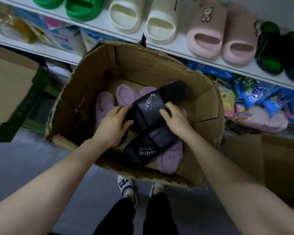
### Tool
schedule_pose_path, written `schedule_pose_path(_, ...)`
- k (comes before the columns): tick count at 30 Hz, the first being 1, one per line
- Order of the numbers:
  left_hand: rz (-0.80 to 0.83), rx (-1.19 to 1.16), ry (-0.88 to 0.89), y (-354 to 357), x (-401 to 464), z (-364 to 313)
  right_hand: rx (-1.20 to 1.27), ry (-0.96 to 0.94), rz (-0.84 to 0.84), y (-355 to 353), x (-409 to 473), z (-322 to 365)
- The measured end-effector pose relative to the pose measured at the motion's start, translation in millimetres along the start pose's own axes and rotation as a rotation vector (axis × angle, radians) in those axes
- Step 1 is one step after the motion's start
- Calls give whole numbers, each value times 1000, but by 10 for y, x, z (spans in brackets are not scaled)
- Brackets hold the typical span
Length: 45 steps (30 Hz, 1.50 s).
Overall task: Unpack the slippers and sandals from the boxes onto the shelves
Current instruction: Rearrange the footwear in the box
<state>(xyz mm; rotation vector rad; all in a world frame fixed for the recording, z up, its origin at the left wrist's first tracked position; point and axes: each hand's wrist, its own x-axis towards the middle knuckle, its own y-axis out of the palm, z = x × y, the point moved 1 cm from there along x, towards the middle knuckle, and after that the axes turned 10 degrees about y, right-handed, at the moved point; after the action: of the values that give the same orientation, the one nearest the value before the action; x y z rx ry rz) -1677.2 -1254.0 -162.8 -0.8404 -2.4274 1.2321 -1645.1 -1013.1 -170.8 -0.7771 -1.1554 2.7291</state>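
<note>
Left hand (111, 123) and right hand (176, 118) both gripping one black "Super" slide (157, 103), second black slide (151, 146) and three purple slippers (105, 106) in cardboard box (205, 106)

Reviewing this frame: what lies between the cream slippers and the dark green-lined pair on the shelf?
In the head view, a pink pair of slippers with a bear badge stands between the cream slippers and the dark green-lined pair.

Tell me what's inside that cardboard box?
Inside the cardboard box: two black slippers, the upper one held by both hands, over several fuzzy purple slippers. Anything beneath them is hidden.
</note>
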Motion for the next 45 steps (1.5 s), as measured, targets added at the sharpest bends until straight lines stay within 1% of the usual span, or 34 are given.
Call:
schedule_pose_path(3, 24, -138, -186, -56, 142, -50, 35, -130, 75, -68, -94, 239)
schedule_pose_path(5, -22, -223, -242, -110, 195, -66, 85, -127, 103, -93, -105, 346)
schedule_pose_path(7, -83, -287, -294, -170, 181, -8, 174, -101, 57, -102, -124, 346)
schedule_pose_path(9, -103, -330, -374, -199, 121, 104, 109, -65, -34, -40, -135, 187)
schedule_pose_path(10, -109, -349, -418, -194, 80, 177, 29, -25, -18, 41, -153, 72)
schedule_pose_path(11, -109, -359, -457, -186, 34, 242, -47, 26, 52, 156, -182, -57)
schedule_pose_path(12, -107, -374, -489, -169, -7, 302, -114, 85, 164, 270, -248, -154)
schedule_pose_path(13, -107, -401, -512, -156, -42, 340, -161, 122, 271, 388, -318, -243)
schedule_pose_path(14, -111, -440, -527, -143, -67, 368, -195, 121, 341, 489, -388, -301)
schedule_pose_path(16, -132, -503, -545, -127, -97, 387, -198, 74, 383, 616, -494, -323)
schedule_pose_path(19, -157, -561, -567, -131, -104, 375, -159, 94, 328, 594, -540, -234)
schedule_pose_path(21, -172, -595, -564, -153, -94, 358, -164, 89, 296, 428, -503, -160)
schedule_pose_path(24, -210, -663, -582, -196, -76, 319, -153, 6, 231, 33, -409, 20)
schedule_pose_path(27, -229, -718, -606, -181, -48, 237, -124, -76, 121, -225, -288, 209)
schedule_pose_path(29, -208, -725, -611, -132, -24, 193, -200, -135, 46, -191, -145, 218)
schedule_pose_path(32, -169, -722, -625, -20, 20, 196, -322, -145, 25, 23, 52, 85)
schedule_pose_path(33, -150, -713, -629, 12, 32, 204, -322, -141, 20, 94, 94, 35)
schedule_pose_path(34, -127, -709, -631, 45, 40, 227, -288, -121, 7, 152, 120, -7)
schedule_pose_path(36, -63, -724, -634, 80, 32, 262, -129, -28, -72, 203, 122, -70)
schedule_pose_path(38, -6, -733, -593, 98, -12, 313, 76, 116, -153, 227, 54, -180)
schedule_pose_path(39, 14, -740, -576, 100, -37, 324, 180, 206, -153, 255, 5, -264)
schedule_pose_path(40, 24, -760, -568, 114, -65, 351, 275, 297, -111, 296, -47, -343)
schedule_pose_path(42, 17, -875, -605, 117, -87, 333, 396, 433, 32, 438, -106, -536)
schedule_pose_path(45, -36, -1018, -634, 152, -54, 318, 491, 474, 156, 741, 62, -1051)
